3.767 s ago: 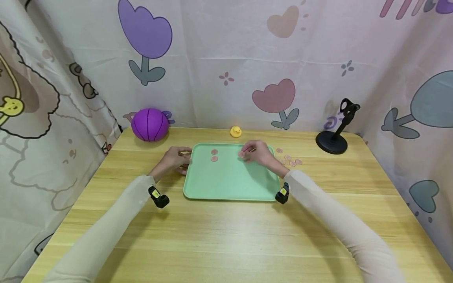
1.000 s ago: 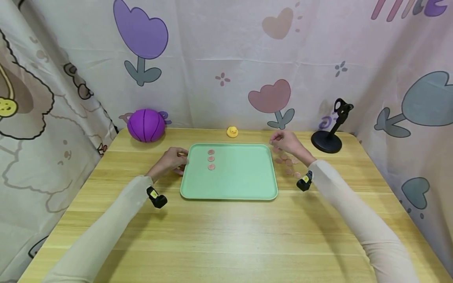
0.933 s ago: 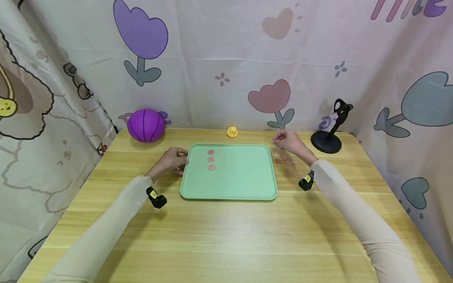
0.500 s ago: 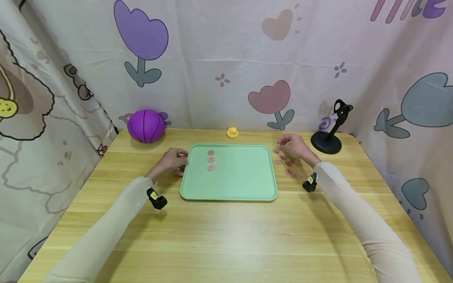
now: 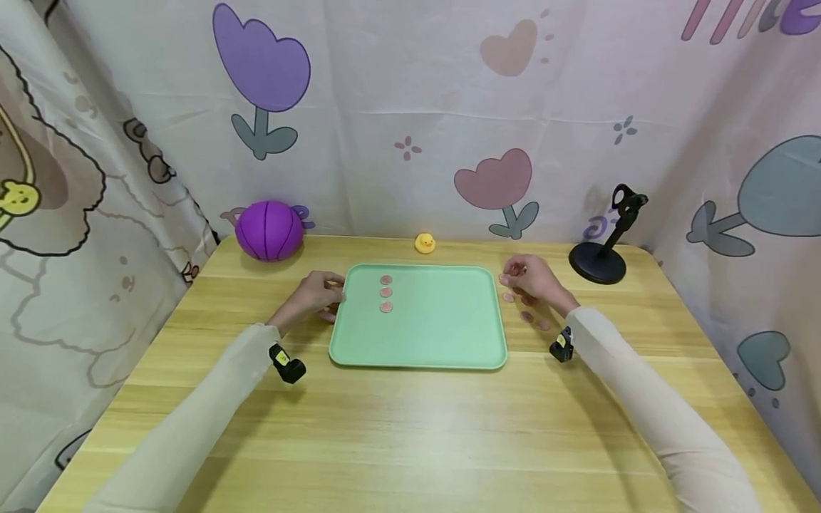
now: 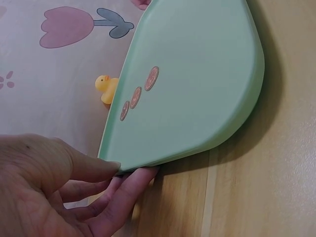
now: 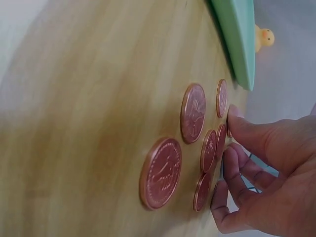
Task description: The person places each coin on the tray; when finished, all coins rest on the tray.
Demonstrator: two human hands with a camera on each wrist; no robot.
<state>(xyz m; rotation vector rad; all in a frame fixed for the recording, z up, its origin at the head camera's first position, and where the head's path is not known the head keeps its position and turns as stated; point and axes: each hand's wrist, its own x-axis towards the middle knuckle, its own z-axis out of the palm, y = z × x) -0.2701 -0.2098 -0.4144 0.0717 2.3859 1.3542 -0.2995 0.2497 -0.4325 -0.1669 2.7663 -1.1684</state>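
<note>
At the left, my left hand [image 5: 318, 291] grips the left edge of a pale green tray [image 5: 442, 320], thumb on the rim and fingers below it. Inside the tray, near its left side, three copper coins lie in a column, the nearest coin [image 5: 386, 307] a little apart from the others. To the right of the tray, my right hand [image 5: 534, 276] is low over loose coins, its thumb and fingertips at the edges of one coin [image 5: 503, 280], which is largely hidden in the right wrist view. Several more coins lie flat around it, such as a large coin [image 7: 161, 174].
A small yellow duck [image 5: 425, 243] sits behind the tray. The purple ball [image 5: 269, 231] stands at the back left and a black stand [image 5: 598, 262] at the back right. Patterned cloth hangs behind the wooden table [image 5: 410, 434].
A third coin has joined the two in the tray. My right hand has gone from above the tray to the coins on the right, which are now more spread out. The left hand stays.
</note>
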